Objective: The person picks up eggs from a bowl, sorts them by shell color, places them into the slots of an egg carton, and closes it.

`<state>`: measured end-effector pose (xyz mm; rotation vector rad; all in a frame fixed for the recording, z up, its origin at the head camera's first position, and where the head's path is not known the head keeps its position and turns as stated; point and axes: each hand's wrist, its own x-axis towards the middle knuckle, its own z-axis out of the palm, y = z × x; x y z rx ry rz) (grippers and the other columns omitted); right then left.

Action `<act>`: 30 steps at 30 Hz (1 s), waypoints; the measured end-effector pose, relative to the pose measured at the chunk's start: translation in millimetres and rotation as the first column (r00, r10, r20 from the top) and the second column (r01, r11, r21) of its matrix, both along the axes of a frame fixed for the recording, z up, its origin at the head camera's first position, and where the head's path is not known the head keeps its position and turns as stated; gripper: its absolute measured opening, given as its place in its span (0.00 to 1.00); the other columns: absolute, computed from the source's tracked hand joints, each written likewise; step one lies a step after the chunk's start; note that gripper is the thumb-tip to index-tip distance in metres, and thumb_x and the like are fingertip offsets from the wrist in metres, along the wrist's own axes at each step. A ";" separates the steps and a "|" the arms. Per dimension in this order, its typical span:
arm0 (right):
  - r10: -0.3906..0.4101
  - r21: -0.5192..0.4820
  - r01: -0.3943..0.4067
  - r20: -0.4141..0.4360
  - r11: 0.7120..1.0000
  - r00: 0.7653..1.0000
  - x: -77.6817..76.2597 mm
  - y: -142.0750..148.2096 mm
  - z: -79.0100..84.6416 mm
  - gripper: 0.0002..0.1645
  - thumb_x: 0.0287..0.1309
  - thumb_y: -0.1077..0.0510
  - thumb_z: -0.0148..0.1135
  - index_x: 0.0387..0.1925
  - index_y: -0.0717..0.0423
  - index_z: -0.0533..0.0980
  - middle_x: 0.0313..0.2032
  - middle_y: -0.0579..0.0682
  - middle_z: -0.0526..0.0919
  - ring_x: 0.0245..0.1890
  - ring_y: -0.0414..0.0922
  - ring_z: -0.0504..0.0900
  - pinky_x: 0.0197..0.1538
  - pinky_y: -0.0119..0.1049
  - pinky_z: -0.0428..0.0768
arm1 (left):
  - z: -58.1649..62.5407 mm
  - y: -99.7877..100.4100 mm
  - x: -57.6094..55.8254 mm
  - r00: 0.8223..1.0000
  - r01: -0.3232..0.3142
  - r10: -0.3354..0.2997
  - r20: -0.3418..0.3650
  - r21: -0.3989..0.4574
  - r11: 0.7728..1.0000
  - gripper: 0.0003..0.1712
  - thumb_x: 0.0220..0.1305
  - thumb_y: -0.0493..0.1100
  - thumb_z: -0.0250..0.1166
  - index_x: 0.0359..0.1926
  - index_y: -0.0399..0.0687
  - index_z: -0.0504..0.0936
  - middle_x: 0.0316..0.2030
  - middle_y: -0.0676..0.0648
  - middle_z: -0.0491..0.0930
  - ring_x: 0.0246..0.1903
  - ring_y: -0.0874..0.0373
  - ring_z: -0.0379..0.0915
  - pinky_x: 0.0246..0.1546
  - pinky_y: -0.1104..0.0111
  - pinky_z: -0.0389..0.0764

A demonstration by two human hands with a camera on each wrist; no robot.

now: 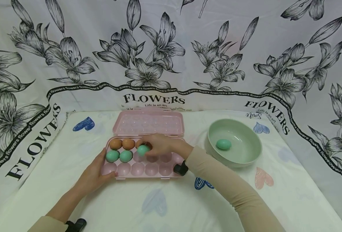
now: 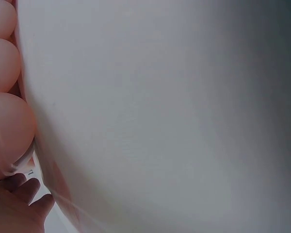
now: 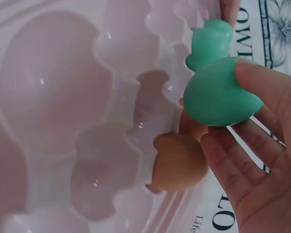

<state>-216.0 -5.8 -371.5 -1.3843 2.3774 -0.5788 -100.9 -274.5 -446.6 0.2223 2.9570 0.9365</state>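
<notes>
A pink plastic egg carton (image 1: 152, 170) lies unlatched, its lid (image 1: 148, 122) folded back. My right hand (image 1: 159, 144) pinches a green egg (image 1: 143, 150) between thumb and fingers over the middle row; in the right wrist view that egg (image 3: 218, 94) appears above the cups. Two green eggs (image 1: 125, 156) sit at the left of the middle row. Brown eggs (image 1: 115, 144) fill the left part of the back row, one partly hidden by my right hand. My left hand (image 1: 94, 175) holds the carton's front left corner, thumb in front, fingers along the side.
To the right stands a pale green bowl (image 1: 246, 154) with one green egg (image 1: 224, 144) in it. A white cloth printed with hearts (image 1: 154, 202) covers the table. Behind hangs a flower-patterned cloth (image 1: 147, 48). Black straps (image 1: 181, 169) are on both wrists.
</notes>
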 end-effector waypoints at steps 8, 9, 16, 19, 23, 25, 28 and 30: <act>0.018 -0.019 -0.019 -0.060 1.000 0.998 4.0 -11.1 -10.4 0.18 0.53 0.55 0.63 0.47 0.52 0.74 0.40 0.42 0.77 0.37 0.34 0.72 0.43 0.19 0.71 | 0.3 0.5 0.3 1.000 0.001 -0.001 -0.012 -0.001 1.000 0.64 0.50 0.62 0.66 0.71 0.39 0.36 0.68 0.31 0.47 0.65 0.32 0.47 0.59 0.40 0.57; 0.019 -0.019 -0.020 -0.062 1.000 0.998 4.7 -12.1 -11.0 0.18 0.53 0.55 0.63 0.47 0.52 0.74 0.40 0.42 0.77 0.37 0.34 0.72 0.43 0.19 0.71 | 0.3 0.6 0.3 1.000 0.002 -0.002 -0.014 0.000 1.000 0.64 0.50 0.62 0.67 0.71 0.39 0.36 0.68 0.31 0.47 0.65 0.32 0.47 0.59 0.40 0.58; 0.009 0.009 -0.008 -0.082 1.000 0.997 8.9 -18.7 -16.2 0.19 0.53 0.54 0.64 0.48 0.52 0.74 0.43 0.42 0.77 0.40 0.34 0.72 0.45 0.19 0.71 | -1.0 0.4 0.2 1.000 0.005 -0.005 -0.024 0.001 1.000 0.64 0.50 0.63 0.66 0.71 0.39 0.36 0.68 0.31 0.47 0.65 0.32 0.47 0.59 0.40 0.58; 0.003 0.020 -0.001 -0.078 1.000 0.997 10.4 -20.4 -18.3 0.20 0.53 0.54 0.64 0.49 0.52 0.74 0.45 0.42 0.77 0.41 0.33 0.72 0.46 0.18 0.70 | -1.4 0.4 0.3 1.000 0.008 -0.007 -0.029 0.005 1.000 0.64 0.49 0.62 0.67 0.71 0.38 0.37 0.68 0.30 0.47 0.65 0.32 0.47 0.59 0.40 0.58; -0.014 0.029 0.016 -0.088 0.999 0.996 11.2 -20.5 -20.7 0.21 0.53 0.54 0.65 0.50 0.52 0.74 0.46 0.42 0.76 0.41 0.33 0.72 0.46 0.18 0.71 | -1.5 0.7 0.6 0.999 0.009 -0.008 -0.031 0.010 1.000 0.64 0.49 0.62 0.67 0.71 0.38 0.37 0.68 0.30 0.48 0.65 0.32 0.47 0.59 0.40 0.58; -0.014 0.033 0.017 -0.104 0.999 0.995 11.2 -20.6 -21.9 0.21 0.53 0.54 0.65 0.50 0.52 0.74 0.46 0.42 0.76 0.41 0.33 0.72 0.46 0.19 0.71 | -1.2 0.7 0.7 1.000 0.007 -0.007 -0.026 0.011 1.000 0.64 0.49 0.62 0.67 0.71 0.38 0.36 0.68 0.30 0.47 0.65 0.32 0.47 0.59 0.40 0.58; -0.007 0.034 0.011 -0.140 0.999 0.990 11.8 -20.5 -23.2 0.21 0.52 0.55 0.65 0.49 0.52 0.74 0.46 0.43 0.76 0.41 0.34 0.72 0.47 0.19 0.71 | -0.2 1.0 0.8 1.000 0.003 -0.003 -0.018 0.010 1.000 0.64 0.49 0.62 0.67 0.71 0.39 0.36 0.68 0.31 0.47 0.65 0.32 0.47 0.59 0.40 0.57; -0.001 0.037 0.008 -0.173 0.999 0.985 12.2 -20.3 -23.8 0.21 0.52 0.54 0.65 0.50 0.51 0.74 0.47 0.44 0.75 0.42 0.35 0.72 0.47 0.20 0.71 | 0.6 1.1 0.8 1.000 0.000 0.000 -0.012 0.008 1.000 0.64 0.49 0.63 0.67 0.71 0.39 0.36 0.68 0.31 0.47 0.65 0.32 0.47 0.59 0.40 0.57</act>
